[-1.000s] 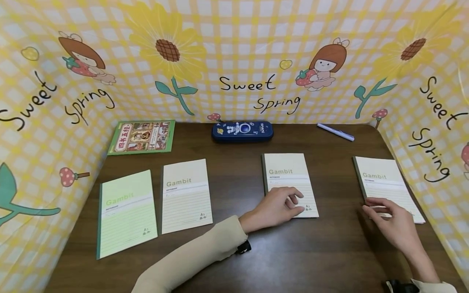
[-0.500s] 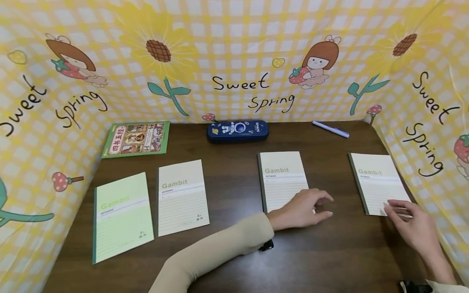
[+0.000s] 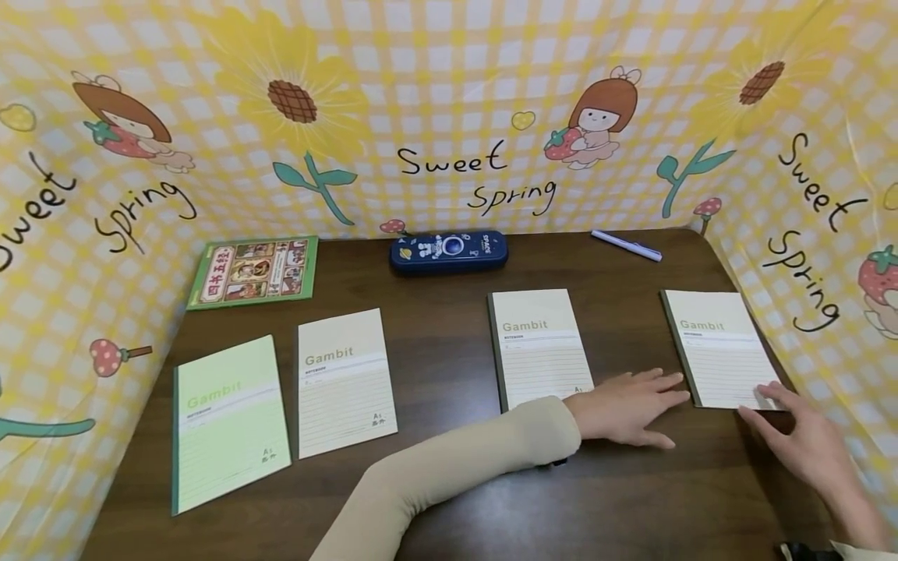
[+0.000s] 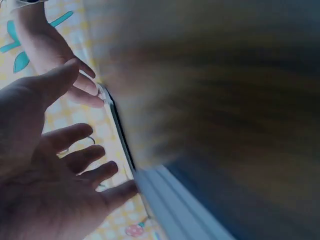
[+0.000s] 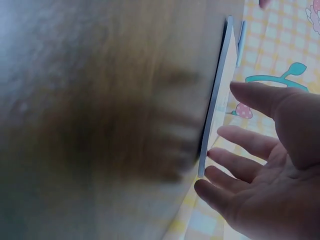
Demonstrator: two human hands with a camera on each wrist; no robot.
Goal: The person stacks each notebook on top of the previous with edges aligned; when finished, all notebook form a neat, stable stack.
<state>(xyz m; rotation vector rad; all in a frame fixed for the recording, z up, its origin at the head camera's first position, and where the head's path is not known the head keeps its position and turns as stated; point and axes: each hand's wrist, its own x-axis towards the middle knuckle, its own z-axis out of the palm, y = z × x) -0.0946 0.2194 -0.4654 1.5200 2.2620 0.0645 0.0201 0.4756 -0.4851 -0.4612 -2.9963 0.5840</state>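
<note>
Several Gambit notebooks lie face up in a row on the dark wooden table (image 3: pixel 449 483). My right hand (image 3: pixel 814 448) is at the lower right corner of the rightmost notebook (image 3: pixel 722 351), thumb and fingers spread at its bottom edge. In the right wrist view that hand (image 5: pixel 280 175) has loosely extended fingers beside the notebook's edge. Palm down, my left hand (image 3: pixel 631 409) reaches across from a beige sleeve, fingers spread, just left of the same notebook. Behind its wrist lies another cream notebook (image 3: pixel 540 351), its lower part covered by the sleeve.
A green notebook (image 3: pixel 231 421) and a cream one (image 3: pixel 347 382) lie at left. Along the back are a picture-covered book (image 3: pixel 252 269), a blue space-themed pencil case (image 3: pixel 449 253) and a lilac pen (image 3: pixel 627 245). Checked cloth (image 3: pixel 449 93) walls the table's back and sides.
My left hand has moved right, off the third notebook, and its fingers have spread. My right hand has shifted to the rightmost notebook's lower right corner; that notebook looks slightly straighter. The view has shifted slightly.
</note>
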